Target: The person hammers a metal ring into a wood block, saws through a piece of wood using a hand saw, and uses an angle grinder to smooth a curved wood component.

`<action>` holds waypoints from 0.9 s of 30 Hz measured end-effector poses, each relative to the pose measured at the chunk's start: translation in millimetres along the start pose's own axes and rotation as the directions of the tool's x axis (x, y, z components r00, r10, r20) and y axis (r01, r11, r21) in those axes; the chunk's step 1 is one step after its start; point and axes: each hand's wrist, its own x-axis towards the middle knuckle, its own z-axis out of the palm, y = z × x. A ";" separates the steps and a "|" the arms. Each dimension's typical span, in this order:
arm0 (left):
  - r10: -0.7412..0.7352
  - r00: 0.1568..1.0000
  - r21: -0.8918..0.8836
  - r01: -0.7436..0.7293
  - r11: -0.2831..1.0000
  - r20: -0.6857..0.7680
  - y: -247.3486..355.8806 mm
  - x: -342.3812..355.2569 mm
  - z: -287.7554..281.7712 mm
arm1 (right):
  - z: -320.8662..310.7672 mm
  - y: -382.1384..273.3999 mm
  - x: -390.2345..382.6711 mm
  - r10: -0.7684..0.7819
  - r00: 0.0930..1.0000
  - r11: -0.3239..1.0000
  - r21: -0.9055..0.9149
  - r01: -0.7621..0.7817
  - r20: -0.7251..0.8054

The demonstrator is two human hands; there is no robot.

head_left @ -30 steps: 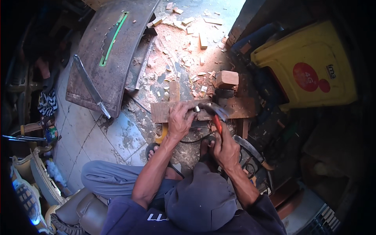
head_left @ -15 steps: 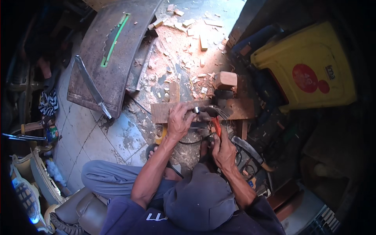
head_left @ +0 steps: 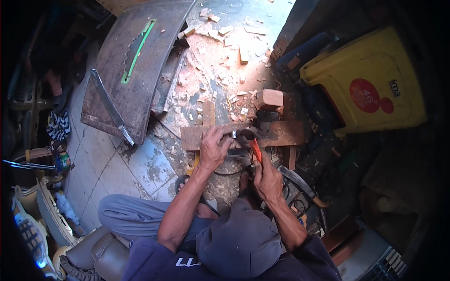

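Note:
My right hand (head_left: 268, 175) is closed round the orange handle of a claw hammer (head_left: 255, 149). The hammer's dark head lies over a wooden plank (head_left: 290, 133), its shiny striking face close beside the fingers of my left hand (head_left: 214, 146). Those left fingers are curled and pressed together on the plank's left part; whatever they may pinch is hidden. Beyond the plank's right half sits a squared reddish wood block (head_left: 270, 99) on a dark support. A narrower wood strip (head_left: 208, 112) runs away from the plank's far edge.
At the left stands a metal saw table (head_left: 105, 105) with a toothed blade in a green-edged slot, a metal bar (head_left: 110, 105) across it. Wood scraps and sawdust (head_left: 206, 61) cover the floor ahead. A yellow panel (head_left: 323, 75) leans right; a curved blade tool (head_left: 300, 181) lies near my right forearm.
The hammer head has shifted and turned slightly, its handle now more slanted and its claw harder to see. My left hand keeps nearly the same place on the plank.

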 end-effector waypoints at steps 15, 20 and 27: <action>0.008 1.000 0.021 -0.007 1.000 -0.014 5.9 6.8 -6.3 | -6.8 2.2 18.6 0.208 0.965 0.974 -0.124 -0.190 0.162; -0.211 0.977 -0.155 0.202 0.967 -0.042 16.3 -5.6 -12.2 | -7.6 19.7 3.5 0.202 0.965 0.979 -0.056 -0.195 0.165; -0.030 0.998 0.111 0.036 0.993 -0.058 -2.2 -16.9 -15.0 | 1.8 21.5 -5.4 0.190 0.973 0.981 0.018 -0.194 0.128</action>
